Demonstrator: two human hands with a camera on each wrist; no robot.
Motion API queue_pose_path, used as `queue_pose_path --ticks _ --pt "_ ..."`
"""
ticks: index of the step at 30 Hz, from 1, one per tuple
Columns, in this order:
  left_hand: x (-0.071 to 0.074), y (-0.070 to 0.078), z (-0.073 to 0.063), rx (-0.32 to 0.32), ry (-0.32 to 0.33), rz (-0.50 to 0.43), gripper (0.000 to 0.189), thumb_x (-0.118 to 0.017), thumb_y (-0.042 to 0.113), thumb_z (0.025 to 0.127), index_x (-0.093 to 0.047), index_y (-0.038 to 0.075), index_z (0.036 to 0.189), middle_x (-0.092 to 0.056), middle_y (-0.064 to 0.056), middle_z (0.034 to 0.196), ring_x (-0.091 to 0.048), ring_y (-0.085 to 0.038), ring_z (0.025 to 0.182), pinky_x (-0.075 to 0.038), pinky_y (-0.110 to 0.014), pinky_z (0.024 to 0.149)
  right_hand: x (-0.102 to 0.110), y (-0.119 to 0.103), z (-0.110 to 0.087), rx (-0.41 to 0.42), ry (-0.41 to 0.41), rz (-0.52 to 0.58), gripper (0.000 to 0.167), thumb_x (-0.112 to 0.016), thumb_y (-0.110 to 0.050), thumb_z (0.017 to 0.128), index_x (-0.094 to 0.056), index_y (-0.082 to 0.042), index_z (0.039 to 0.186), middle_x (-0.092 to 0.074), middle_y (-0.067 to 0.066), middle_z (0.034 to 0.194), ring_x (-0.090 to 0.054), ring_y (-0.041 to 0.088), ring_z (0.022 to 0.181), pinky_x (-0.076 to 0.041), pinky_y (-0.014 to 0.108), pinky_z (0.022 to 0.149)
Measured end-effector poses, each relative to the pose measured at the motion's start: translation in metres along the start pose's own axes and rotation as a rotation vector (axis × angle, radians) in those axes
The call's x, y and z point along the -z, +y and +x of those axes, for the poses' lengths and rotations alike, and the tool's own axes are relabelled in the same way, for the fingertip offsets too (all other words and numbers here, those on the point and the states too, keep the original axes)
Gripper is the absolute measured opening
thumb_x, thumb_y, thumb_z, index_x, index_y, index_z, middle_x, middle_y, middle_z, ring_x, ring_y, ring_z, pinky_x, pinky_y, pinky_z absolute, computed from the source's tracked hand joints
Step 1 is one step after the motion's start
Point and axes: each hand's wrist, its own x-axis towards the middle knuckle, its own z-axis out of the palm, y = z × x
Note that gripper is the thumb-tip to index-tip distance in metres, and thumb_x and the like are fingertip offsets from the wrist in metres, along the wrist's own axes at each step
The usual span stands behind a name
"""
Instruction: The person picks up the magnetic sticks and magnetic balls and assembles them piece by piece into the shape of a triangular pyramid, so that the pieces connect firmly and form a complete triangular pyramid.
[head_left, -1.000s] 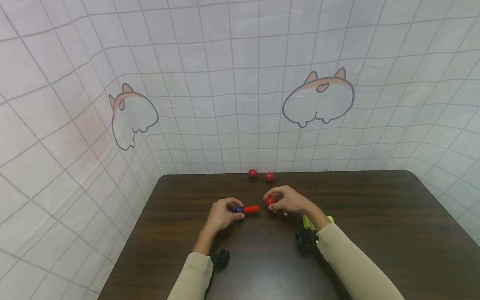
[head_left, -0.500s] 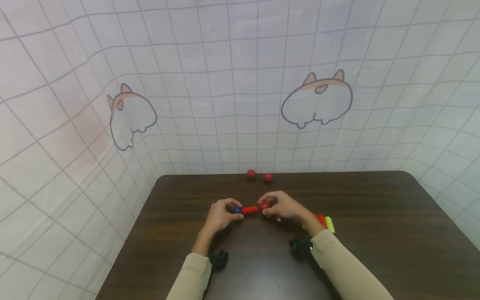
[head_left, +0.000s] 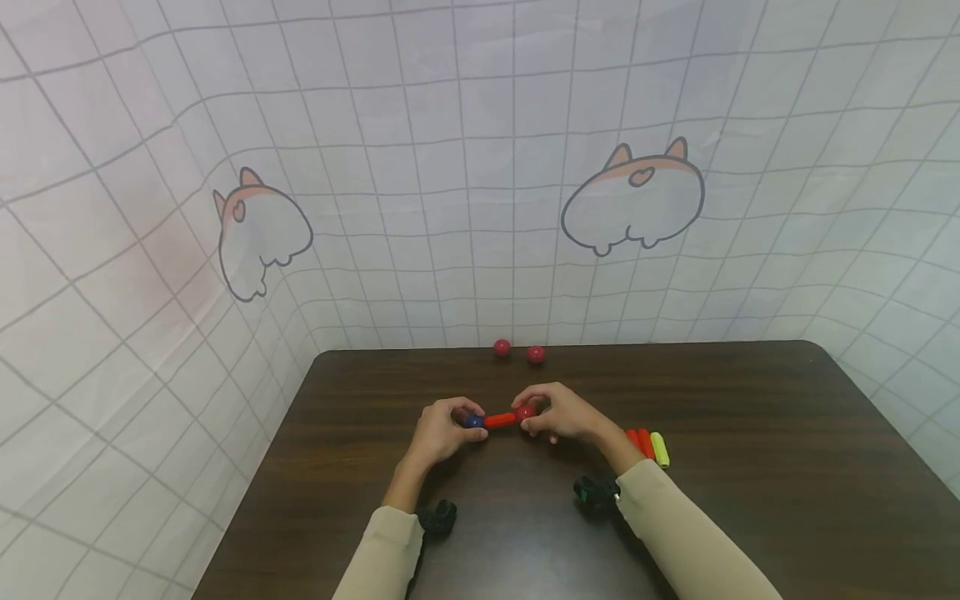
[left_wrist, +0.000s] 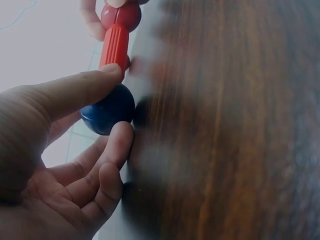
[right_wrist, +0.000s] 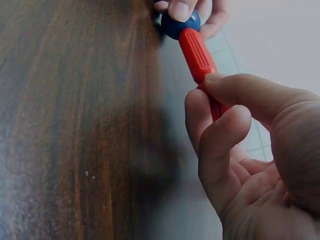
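Red rod [head_left: 500, 421] spans the space between two hands above a dark table [head_left: 750, 442], meeting a blue ball [head_left: 475, 422] pinched by the left hand [head_left: 442, 429] at nine o'clock and a red ball [head_left: 525, 412] pinched by the right hand [head_left: 566, 412] at three. Likely light, stiff and sturdy but slick, the pieces should handle best with thumb and fingertips around each ball near the joint. Two more red balls [head_left: 502, 347] sit at twelve and one; two spare red rods [head_left: 646, 444] and one yellow rod [head_left: 660, 450] lie just past three.
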Motion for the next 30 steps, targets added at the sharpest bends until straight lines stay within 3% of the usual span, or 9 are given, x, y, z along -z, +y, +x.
queue_pose_path --ticks 16,23,30 --pt "0.002 0.004 -0.002 -0.022 -0.076 -0.021 0.027 -0.089 0.03 0.079 -0.074 0.021 0.1 -0.067 0.0 0.086 -0.057 -0.016 0.078 -0.044 -0.032 0.068 0.001 0.0 0.006 -0.049 0.049 -0.074 0.034 -0.073 -0.004 0.092 -0.068 -0.008 0.125 -0.069 0.01 0.091 -0.056 0.014 0.056 -0.049 0.026 0.049" --pt "0.002 0.004 -0.002 -0.033 -0.1 -0.02 0.029 -0.087 0.036 0.081 -0.074 0.02 0.1 -0.066 0.001 0.087 -0.057 -0.016 0.079 -0.044 -0.032 0.07 -0.001 0.001 0.011 -0.061 0.089 -0.057 0.034 -0.074 -0.004 0.091 -0.068 -0.008 0.124 -0.07 0.012 0.105 -0.056 0.015 0.057 -0.049 0.027 0.05" --pt "0.0 0.005 -0.002 -0.04 -0.07 -0.017 0.022 -0.081 0.039 0.088 -0.073 0.021 0.097 -0.066 0.002 0.086 -0.057 -0.015 0.077 -0.044 -0.03 0.067 -0.004 0.0 0.012 -0.034 0.114 -0.028 0.036 -0.072 -0.002 0.091 -0.067 -0.006 0.127 -0.068 0.016 0.118 -0.053 0.014 0.051 -0.048 0.027 0.051"
